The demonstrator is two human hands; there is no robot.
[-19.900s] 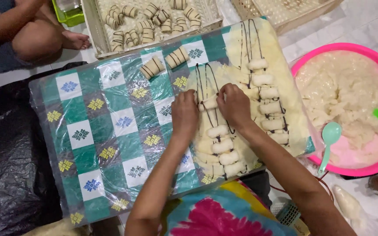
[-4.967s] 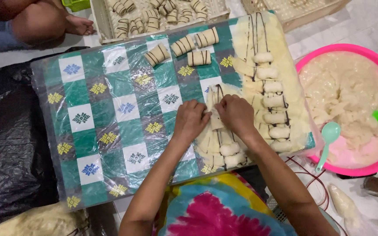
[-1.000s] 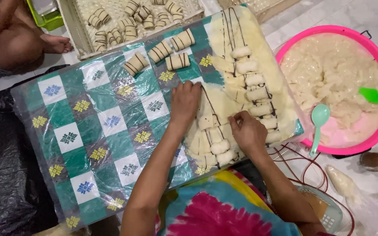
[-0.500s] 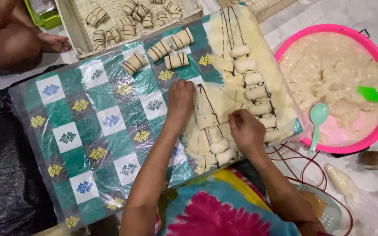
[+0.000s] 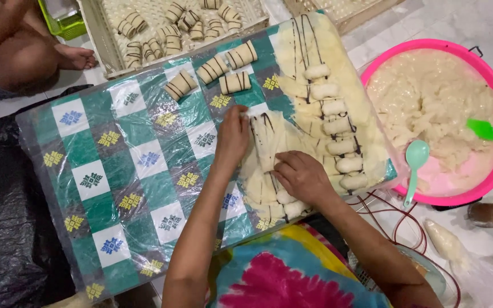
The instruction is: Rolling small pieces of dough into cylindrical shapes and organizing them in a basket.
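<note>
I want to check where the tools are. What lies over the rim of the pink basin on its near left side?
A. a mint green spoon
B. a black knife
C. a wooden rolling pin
A: the mint green spoon rests across the near left rim of the pink basin, bowl end inside.

Bright, even overhead light, soft shadows, glare on the plastic-covered board (image 5: pixel 115 171), sharp focus, slight edge distortion.

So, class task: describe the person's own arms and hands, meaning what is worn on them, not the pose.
Both arms are bare up to the frame edge: no sleeves, gloves, rings or wristbands visible on the left hand or right hand. Below them shows a bright pink, blue and yellow patterned garment.
</note>
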